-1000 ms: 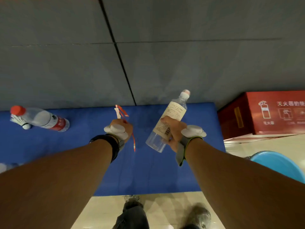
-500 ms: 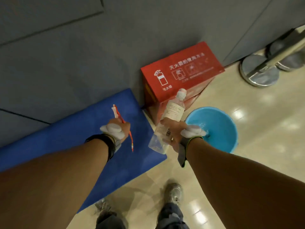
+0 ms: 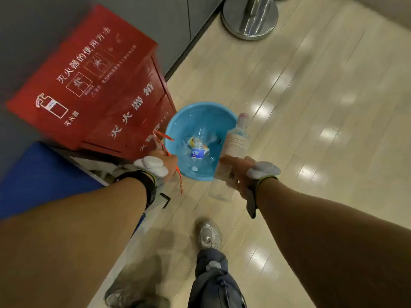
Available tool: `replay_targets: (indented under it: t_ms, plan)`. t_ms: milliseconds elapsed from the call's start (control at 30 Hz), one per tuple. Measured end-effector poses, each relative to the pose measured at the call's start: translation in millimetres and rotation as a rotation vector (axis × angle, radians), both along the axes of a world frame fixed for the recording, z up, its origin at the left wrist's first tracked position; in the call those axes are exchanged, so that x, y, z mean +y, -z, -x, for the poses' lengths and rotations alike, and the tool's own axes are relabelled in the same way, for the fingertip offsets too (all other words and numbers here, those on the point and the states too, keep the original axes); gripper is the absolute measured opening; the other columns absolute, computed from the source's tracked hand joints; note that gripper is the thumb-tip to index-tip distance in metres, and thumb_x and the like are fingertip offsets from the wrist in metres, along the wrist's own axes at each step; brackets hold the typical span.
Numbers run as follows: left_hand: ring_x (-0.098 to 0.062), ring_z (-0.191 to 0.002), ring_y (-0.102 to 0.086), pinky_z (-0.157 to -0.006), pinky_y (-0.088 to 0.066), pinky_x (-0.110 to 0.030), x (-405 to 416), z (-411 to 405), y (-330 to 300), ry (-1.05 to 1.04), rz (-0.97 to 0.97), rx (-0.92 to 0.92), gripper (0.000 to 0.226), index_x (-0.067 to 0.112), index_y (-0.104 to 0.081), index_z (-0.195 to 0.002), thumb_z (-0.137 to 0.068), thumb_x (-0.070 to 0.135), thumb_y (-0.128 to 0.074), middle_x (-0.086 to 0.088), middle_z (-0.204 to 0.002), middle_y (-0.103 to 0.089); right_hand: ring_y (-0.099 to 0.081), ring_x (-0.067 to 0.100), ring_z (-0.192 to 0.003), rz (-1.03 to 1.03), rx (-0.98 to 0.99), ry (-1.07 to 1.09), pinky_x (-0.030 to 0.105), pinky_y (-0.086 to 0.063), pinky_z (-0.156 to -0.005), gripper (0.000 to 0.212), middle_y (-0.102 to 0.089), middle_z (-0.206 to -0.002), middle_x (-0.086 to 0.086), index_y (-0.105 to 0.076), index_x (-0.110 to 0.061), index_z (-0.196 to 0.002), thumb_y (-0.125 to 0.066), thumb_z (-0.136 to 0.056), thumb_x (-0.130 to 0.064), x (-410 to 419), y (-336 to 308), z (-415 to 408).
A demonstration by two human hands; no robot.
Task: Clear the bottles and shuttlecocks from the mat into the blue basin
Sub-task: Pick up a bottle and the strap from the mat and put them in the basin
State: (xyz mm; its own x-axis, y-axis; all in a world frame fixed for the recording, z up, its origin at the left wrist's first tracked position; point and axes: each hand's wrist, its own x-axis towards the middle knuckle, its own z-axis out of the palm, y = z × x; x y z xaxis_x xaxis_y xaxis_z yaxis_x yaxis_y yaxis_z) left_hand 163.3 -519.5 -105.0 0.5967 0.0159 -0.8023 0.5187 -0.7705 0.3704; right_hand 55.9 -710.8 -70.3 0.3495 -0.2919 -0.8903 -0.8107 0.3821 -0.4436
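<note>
Right hand (image 3: 239, 174) closed around the lower body of a clear bottle (image 3: 233, 147), cap pointing away from the person, tilted, its upper half over the right rim of the blue basin (image 3: 178, 127). Left hand (image 3: 165, 164) closed on a red-and-white item (image 3: 162, 138), likely a shuttlecock but too blurred to be sure; a thin red strip hangs below the fist. Left hand sits at the basin's near-left rim. Both wrists carry grey pads on dark straps. Between the hands, inside the basin, a crushed clear bottle with blue label (image 3: 198, 152). Left of the left hand, a red fire-extinguisher box (image 3: 89, 90); behind that forearm, the blue mat (image 3: 44, 178). Far ahead of the right hand, a metal stanchion base (image 3: 250, 17) on the wooden floor (image 3: 322, 107). A shoe (image 3: 209, 234) below.
</note>
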Motion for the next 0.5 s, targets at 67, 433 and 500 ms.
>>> replay_targets:
  t_ms: [67,433,500]
  plan:
    - [-0.031,-0.096,-0.069,-0.096,-0.052,-0.046,-11.5,0.9,10.0,0.015,-0.009,0.001,0.019,0.007,-0.063,-0.081,-0.088,0.02,-0.052,-0.003,-0.074,-0.068,-0.068,0.036,-0.099,-0.009,0.036,0.013,0.055,-0.052,-0.093,0.027,-0.071,-0.093,0.012,-0.056,-0.019,-0.091,-0.075,-0.074,-0.029,-10.9,6.7,6.8]
    - [-0.029,-0.089,-0.069,-0.089,-0.053,-0.045,-32.0,-11.2,38.3,-0.007,-0.024,-0.001,0.023,0.008,-0.058,-0.07,-0.09,0.019,-0.052,-0.015,-0.09,-0.074,-0.064,0.026,-0.099,0.199,0.029,-0.234,0.041,-0.056,-0.089,0.062,-0.066,-0.11,0.005,-0.055,-0.034,-0.088,-0.074,-0.034,-0.059,-30.7,46.6,-28.8]
    - [-0.031,-0.093,-0.068,-0.087,-0.051,-0.042,-32.8,-15.4,35.2,-0.024,-0.025,0.013,0.025,0.012,-0.057,-0.067,-0.091,0.016,-0.05,-0.012,-0.083,-0.071,-0.062,0.026,-0.099,0.238,0.02,-0.273,0.035,-0.057,-0.082,0.07,-0.061,-0.113,0.007,-0.054,-0.033,-0.095,-0.073,-0.034,-0.061,-28.3,49.1,-41.9]
